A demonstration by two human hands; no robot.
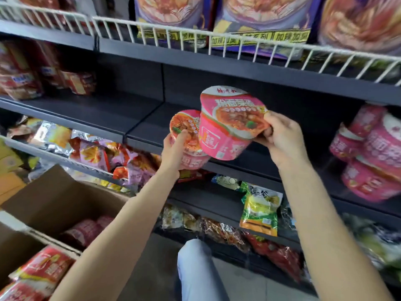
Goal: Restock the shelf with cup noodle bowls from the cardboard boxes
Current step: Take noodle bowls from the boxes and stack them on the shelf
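1. Spanning the view: a dark metal shelf unit (138,114) with white wire rails (195,40) along the upper tier; the middle tier is mostly bare.
2. Upper tier: large purple noodle packets (173,11) behind the rail.
3. Middle tier, right end: a stack of pink cup noodle bowls (373,157), blurred. Left end: red packets (19,79).
4. Lower tiers: mixed foil snack bags (97,153) and a green-and-yellow packet (260,209).
5. Lower left: an open cardboard box (56,203) holding red-lidded bowls (86,231).
6. Bottom centre: a knee in pale trousers (195,263) over a grey tile floor (238,283).
7. Left hand (175,153): raised before the middle tier, fingers wrapped around a pink bowl (186,135), thumb pressed on its lid.
8. Right hand (282,135): beside it, thumb and fingers pinching the lid rim of a second pink bowl (230,124), tilted and touching the first, held in the air just in front of the shelf edge.
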